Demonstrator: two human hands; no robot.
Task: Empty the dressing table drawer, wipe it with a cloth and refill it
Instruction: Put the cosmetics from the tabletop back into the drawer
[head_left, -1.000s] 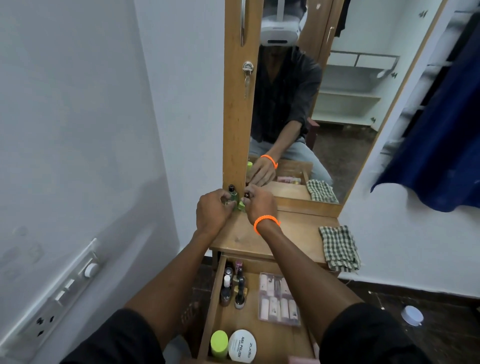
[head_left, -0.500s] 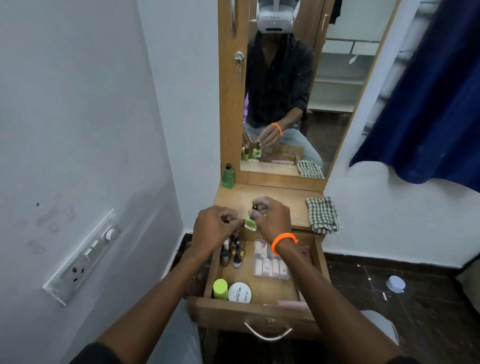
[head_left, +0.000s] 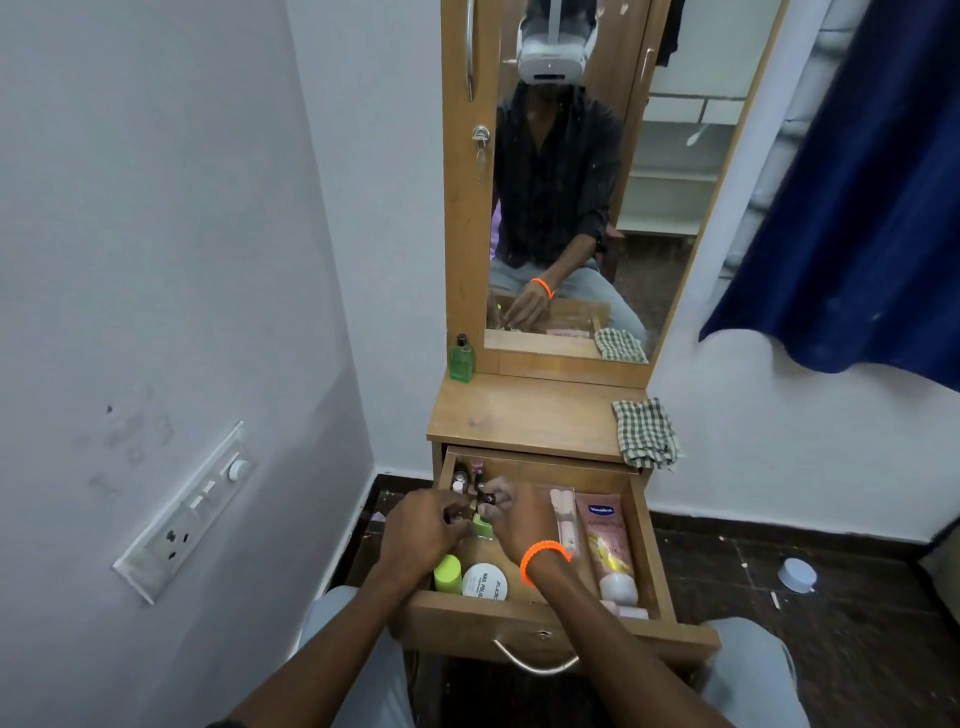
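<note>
Both my hands are down in the open drawer (head_left: 647, 551), at its left side. My left hand (head_left: 418, 532) and my right hand (head_left: 519, 525) are bunched close together, fingers curled in around small nail-polish bottles: I can see a pale green bottle (head_left: 482, 527) between them and a dark cap (head_left: 485, 500) poking up by my right fingers. Which hand has which bottle I cannot tell, the knuckles hide it.

These little bottles should be light, but they are probably glass, hard and smooth, so likely to slip and to chip if knocked together. I judge the safest hold is round the body, not the cap (a cap can be loose). More small bottles (head_left: 464, 475) stand at the back left corner.

The rest will handle differently. The pink lotion tube (head_left: 608, 540) along the right side looks soft and will squash, so I would take it mid-body. The round white tub (head_left: 484, 582) and the green-capped container (head_left: 448, 573) at the front look rigid and easy to pinch. The clear box (head_left: 565, 519) beside the tube seems thin plastic.

The checked cloth (head_left: 644, 434) lies on the worktop (head_left: 524, 415), right edge, with a green bottle (head_left: 462, 358) at the back left.
</note>
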